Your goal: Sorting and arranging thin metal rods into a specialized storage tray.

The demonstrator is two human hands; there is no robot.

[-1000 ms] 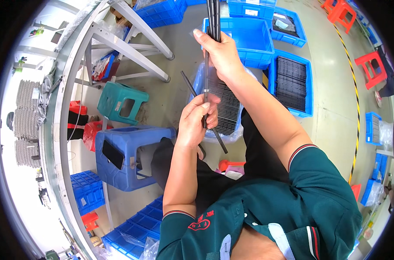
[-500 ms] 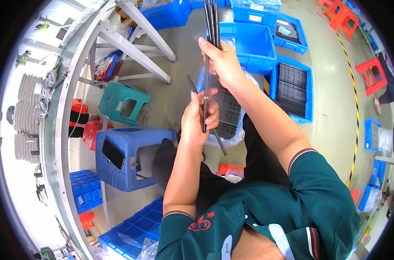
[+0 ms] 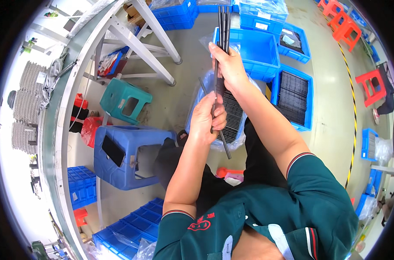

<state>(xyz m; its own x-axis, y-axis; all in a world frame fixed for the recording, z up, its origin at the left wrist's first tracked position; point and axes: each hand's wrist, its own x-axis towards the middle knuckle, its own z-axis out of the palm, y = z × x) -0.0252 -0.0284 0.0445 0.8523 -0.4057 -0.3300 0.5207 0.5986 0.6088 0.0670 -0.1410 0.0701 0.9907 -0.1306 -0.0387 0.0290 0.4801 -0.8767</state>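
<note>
**Rod bundle in both hands, over the floor bins**

My right hand [image 3: 230,65] is closed around a bundle of thin black rods [image 3: 223,26], held upright; exact count cannot be told. My left hand [image 3: 209,118] pinches one single rod [image 3: 218,125], slanting near the bundle's lower end. Below: a clear bag of black rods [image 3: 233,115] on the concrete floor [image 3: 331,112]. Two stools stand left: one teal [image 3: 124,100], one blue [image 3: 125,156]. Several blue bins [image 3: 259,50] lie far right. A long table [image 3: 64,108] curves along the left.
</note>
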